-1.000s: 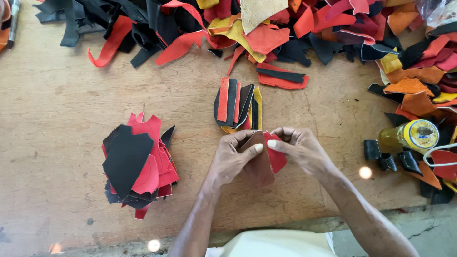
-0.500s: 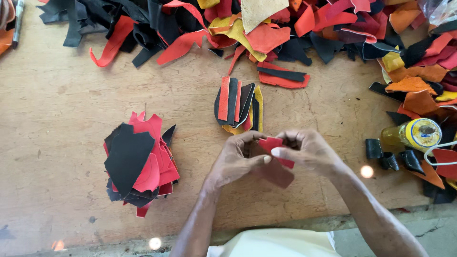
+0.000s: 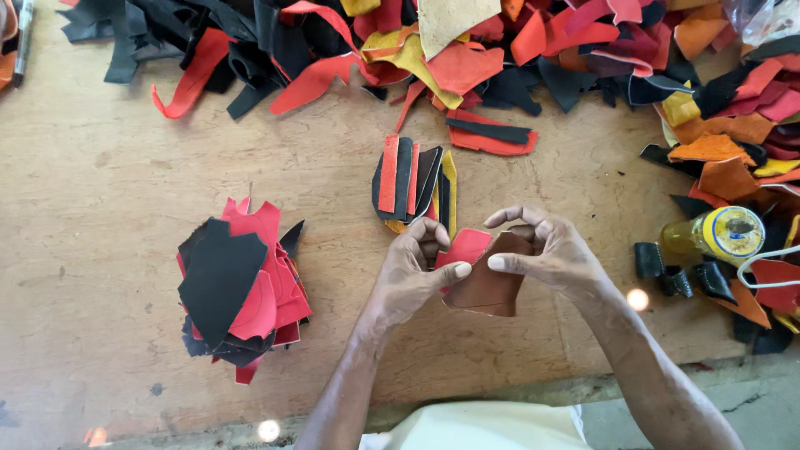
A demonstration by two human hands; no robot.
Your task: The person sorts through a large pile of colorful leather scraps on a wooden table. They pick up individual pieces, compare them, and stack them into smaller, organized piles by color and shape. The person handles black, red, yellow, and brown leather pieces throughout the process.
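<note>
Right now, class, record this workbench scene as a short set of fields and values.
Surface: wooden table
Left hand: pinches the red piece
Right hand: holds the brown piece, overlapping the red one
Left of hands: stack of red and black cut pieces
Above hands: small pile of strips
Far edge: heap of mixed offcuts
Right: yellow-capped bottle lying down

A leather craft workshop: a worn wooden table (image 3: 100,250) strewn with cut leather scraps (image 3: 467,50), sorted stacks (image 3: 237,287) and a glue bottle (image 3: 717,235).
</note>
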